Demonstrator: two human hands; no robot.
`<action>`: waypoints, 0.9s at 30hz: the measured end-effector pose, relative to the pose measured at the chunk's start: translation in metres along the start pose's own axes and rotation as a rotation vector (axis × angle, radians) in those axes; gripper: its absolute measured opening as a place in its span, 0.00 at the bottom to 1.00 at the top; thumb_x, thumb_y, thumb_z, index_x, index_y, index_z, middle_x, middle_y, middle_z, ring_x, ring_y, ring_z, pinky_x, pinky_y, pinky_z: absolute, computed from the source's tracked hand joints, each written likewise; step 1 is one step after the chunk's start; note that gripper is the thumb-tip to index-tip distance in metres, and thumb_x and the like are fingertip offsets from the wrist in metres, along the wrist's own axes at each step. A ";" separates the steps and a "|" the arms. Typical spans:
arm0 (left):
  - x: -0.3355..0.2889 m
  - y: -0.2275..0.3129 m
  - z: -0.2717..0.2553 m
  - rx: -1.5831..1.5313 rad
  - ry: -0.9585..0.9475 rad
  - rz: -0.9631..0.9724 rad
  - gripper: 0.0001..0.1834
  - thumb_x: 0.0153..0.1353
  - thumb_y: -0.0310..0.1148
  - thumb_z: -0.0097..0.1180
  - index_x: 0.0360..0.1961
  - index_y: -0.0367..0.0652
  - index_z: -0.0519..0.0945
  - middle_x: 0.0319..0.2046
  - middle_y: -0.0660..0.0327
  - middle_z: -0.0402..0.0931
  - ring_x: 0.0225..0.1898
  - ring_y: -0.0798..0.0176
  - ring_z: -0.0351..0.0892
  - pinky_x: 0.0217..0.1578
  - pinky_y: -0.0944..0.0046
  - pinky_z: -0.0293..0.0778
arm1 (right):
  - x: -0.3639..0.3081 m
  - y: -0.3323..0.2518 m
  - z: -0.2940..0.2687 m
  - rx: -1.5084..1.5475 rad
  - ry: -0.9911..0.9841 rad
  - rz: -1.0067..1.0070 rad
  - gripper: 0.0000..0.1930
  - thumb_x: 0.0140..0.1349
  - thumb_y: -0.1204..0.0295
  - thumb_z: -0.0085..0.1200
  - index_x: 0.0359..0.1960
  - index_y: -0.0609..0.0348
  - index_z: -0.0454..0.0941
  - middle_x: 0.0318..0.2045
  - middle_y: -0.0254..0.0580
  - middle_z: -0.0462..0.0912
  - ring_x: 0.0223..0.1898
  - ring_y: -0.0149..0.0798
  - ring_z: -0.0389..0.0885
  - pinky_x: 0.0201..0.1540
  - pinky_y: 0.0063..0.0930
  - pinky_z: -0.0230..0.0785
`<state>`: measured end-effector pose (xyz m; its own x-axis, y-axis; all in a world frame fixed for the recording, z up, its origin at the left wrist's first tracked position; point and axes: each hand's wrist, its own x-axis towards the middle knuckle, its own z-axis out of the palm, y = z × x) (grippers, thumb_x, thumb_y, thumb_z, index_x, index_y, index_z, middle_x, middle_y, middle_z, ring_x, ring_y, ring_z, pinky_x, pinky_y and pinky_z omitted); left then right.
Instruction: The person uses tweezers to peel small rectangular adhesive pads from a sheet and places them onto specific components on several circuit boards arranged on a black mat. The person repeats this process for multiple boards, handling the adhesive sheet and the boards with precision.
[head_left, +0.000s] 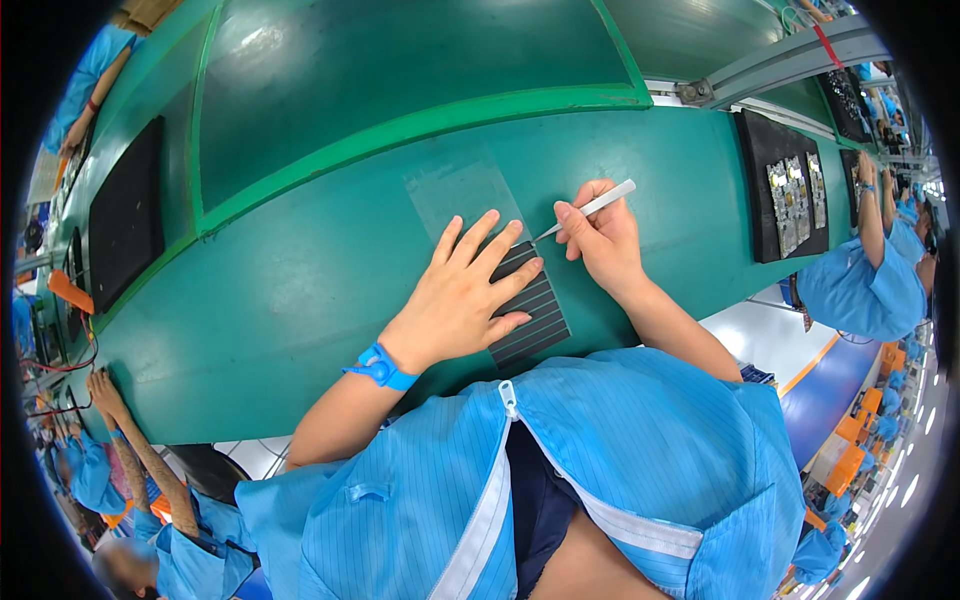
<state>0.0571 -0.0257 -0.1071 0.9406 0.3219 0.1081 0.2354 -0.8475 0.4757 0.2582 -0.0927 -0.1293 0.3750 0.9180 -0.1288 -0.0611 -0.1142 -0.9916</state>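
Note:
My left hand (pixel 462 290) lies with its fingers spread over a sheet of black strips (pixel 532 318) divided by thin pale lines. Its fingertips reach the far end of the strips, and a blue wrist strap (pixel 380 367) circles that wrist. Just beyond, a clear film (pixel 445 195) rests on the green bench. In my right hand (pixel 607 240), thumb and fingers are closed around a pair of silver tweezers (pixel 607 197). The tweezers slant down to the left, their tip at the far right corner of the strips. Whether the tip grips anything is too small to tell.
On the right, a black foam pad (pixel 763 195) bears several circuit boards (pixel 790 205). Another black pad (pixel 128 215) stands at the left. A raised green-framed panel (pixel 420 128) borders the bench's far side. Co-workers in blue sit at both sides; one person's hands (pixel 105 390) touch the left edge.

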 end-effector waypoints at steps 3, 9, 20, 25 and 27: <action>0.003 -0.002 -0.001 0.044 -0.004 0.033 0.30 0.48 0.47 0.63 0.54 0.54 0.73 0.60 0.49 0.60 0.63 0.41 0.55 0.60 0.36 0.52 | 0.007 0.003 -0.004 0.137 0.018 0.020 0.10 0.62 0.72 0.54 0.36 0.56 0.63 0.20 0.36 0.74 0.14 0.22 0.68 0.15 0.15 0.58; 0.002 -0.003 0.000 0.045 -0.010 0.084 0.32 0.49 0.48 0.62 0.55 0.53 0.71 0.60 0.46 0.59 0.63 0.38 0.55 0.58 0.33 0.54 | 0.037 -0.010 -0.020 0.474 0.119 0.078 0.09 0.62 0.73 0.53 0.34 0.54 0.64 0.18 0.39 0.75 0.11 0.25 0.68 0.14 0.16 0.57; 0.063 -0.116 -0.078 0.505 0.252 -0.322 0.13 0.53 0.31 0.56 0.38 0.35 0.76 0.34 0.52 0.77 0.36 0.52 0.78 0.34 0.60 0.77 | 0.080 -0.010 -0.036 0.609 0.335 -0.085 0.08 0.63 0.70 0.53 0.33 0.52 0.64 0.18 0.38 0.73 0.12 0.25 0.65 0.14 0.18 0.54; 0.083 -0.140 -0.080 0.775 0.047 -0.263 0.05 0.50 0.27 0.50 0.27 0.36 0.76 0.29 0.51 0.77 0.33 0.53 0.79 0.30 0.58 0.77 | 0.080 -0.007 -0.051 0.610 0.331 -0.113 0.08 0.62 0.70 0.53 0.31 0.53 0.65 0.18 0.38 0.73 0.13 0.26 0.65 0.14 0.19 0.53; 0.085 -0.140 -0.087 0.813 0.034 -0.177 0.04 0.49 0.26 0.50 0.24 0.37 0.75 0.26 0.52 0.77 0.31 0.53 0.79 0.28 0.57 0.77 | 0.084 -0.008 -0.050 0.630 0.344 -0.121 0.08 0.62 0.70 0.53 0.31 0.53 0.65 0.18 0.38 0.73 0.14 0.25 0.66 0.15 0.19 0.54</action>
<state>0.0830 0.1572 -0.0884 0.8682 0.4808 0.1230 0.4948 -0.8195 -0.2891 0.3366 -0.0340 -0.1330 0.6760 0.7273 -0.1183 -0.4831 0.3162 -0.8165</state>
